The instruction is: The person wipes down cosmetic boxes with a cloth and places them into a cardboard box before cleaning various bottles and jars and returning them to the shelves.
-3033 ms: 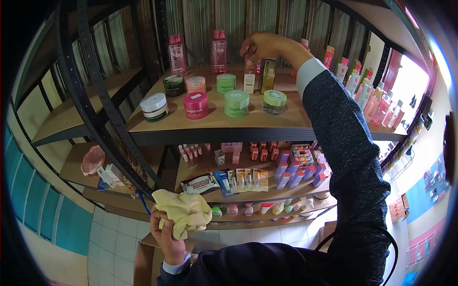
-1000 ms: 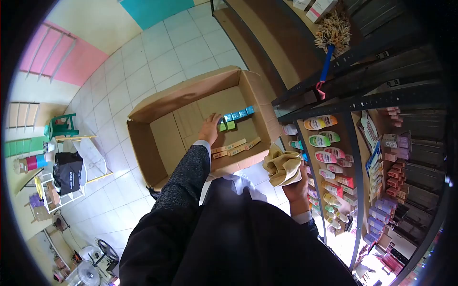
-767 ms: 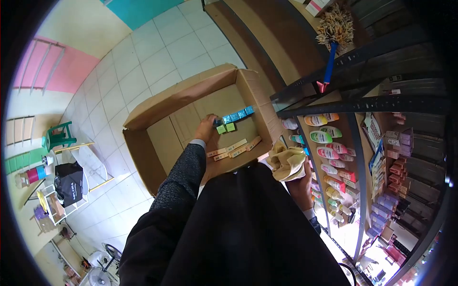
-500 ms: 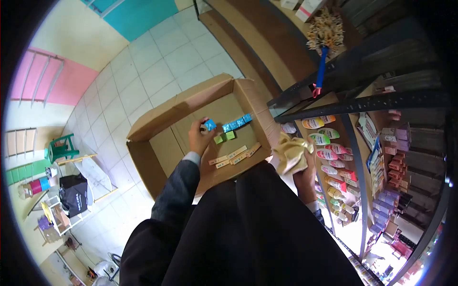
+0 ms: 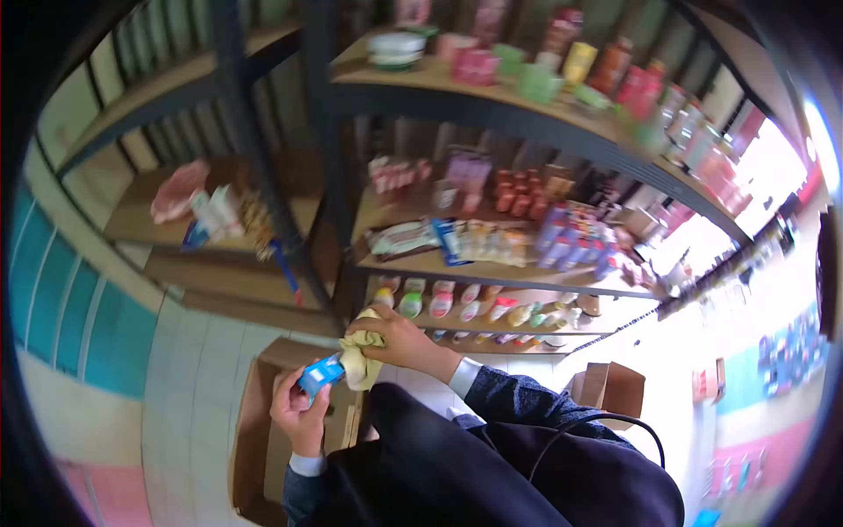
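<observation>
Between the fingers of my left hand [image 5: 300, 411] is a small blue box [image 5: 320, 375], held up above the cardboard carton [image 5: 250, 439]. My right hand [image 5: 402, 341] is closed on a crumpled pale yellow cloth [image 5: 358, 364]. The cloth is right beside the upper end of the blue box and seems to touch it. Most of the carton's inside is hidden behind my hands and dark clothing; a few light strips show at its right side.
Dark metal shelving [image 5: 492, 104] rises in front, stocked with bottles, jars and packets. A duster [image 5: 285, 268] lies on the left shelf. Another open cardboard box [image 5: 613, 391] stands on the floor at right. White floor tiles [image 5: 189, 395] show at left.
My view has swung up and right toward the shelves. The left hand has lifted the blue box out of the carton, and the right hand has brought the cloth up to it.
</observation>
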The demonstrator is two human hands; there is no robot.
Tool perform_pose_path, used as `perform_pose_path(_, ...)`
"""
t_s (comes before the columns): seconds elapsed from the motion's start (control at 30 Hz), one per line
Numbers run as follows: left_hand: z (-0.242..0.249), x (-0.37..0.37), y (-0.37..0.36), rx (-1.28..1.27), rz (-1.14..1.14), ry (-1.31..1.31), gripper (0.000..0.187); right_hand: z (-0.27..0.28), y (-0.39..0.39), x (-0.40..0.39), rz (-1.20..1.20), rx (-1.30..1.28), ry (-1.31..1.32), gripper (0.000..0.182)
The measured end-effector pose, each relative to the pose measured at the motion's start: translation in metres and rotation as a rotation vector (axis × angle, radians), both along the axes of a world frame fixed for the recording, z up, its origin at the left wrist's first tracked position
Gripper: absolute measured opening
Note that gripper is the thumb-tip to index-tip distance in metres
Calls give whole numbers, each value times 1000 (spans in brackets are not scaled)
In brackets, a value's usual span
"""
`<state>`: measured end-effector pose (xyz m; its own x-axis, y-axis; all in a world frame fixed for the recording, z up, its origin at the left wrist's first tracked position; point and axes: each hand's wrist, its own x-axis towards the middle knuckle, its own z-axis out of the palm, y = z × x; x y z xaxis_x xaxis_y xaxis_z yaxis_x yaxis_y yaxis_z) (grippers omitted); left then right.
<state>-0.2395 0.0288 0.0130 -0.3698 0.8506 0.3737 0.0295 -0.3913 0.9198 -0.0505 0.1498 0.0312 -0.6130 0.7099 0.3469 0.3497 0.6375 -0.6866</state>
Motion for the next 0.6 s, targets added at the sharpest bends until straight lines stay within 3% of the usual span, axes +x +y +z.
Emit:
perform_pose_path(0.1,24,32,19,64,3,-71,42,-12,3,47,-222,-151,4,35)
perform_pose_path(0.17,44,63,31,86,-24,-99,42,-16,-2,69,12,-434,334,37)
perform_pose_path(0.23,52,99,42,123,16,83,41,-11,-17,87,195,-1116,709,44)
perform_pose_path(0.3,56,127,52,174,-40,8,42,10,-36,119,246,-1352,995,51)
perform_pose_path(0.33,57,139,56,177,-43,59,42,8,-39,133,304,-1298,1061,58)
perform_pose_path(0.37,61,154,59,178,-37,110,42,14,-45,147,168,-1142,1006,57)
perform_pose_path(0.43,69,190,62,197,-50,175,43,22,-46,179,-23,-777,711,50)
perform_pose_path(0.47,74,210,65,236,-87,249,46,24,-46,195,-33,-766,720,50)
perform_pose_path(0.53,87,248,69,349,-105,465,56,27,-49,223,-278,-738,680,42)
perform_pose_path(0.6,92,281,72,308,-204,506,60,24,-53,253,-329,-726,727,41)
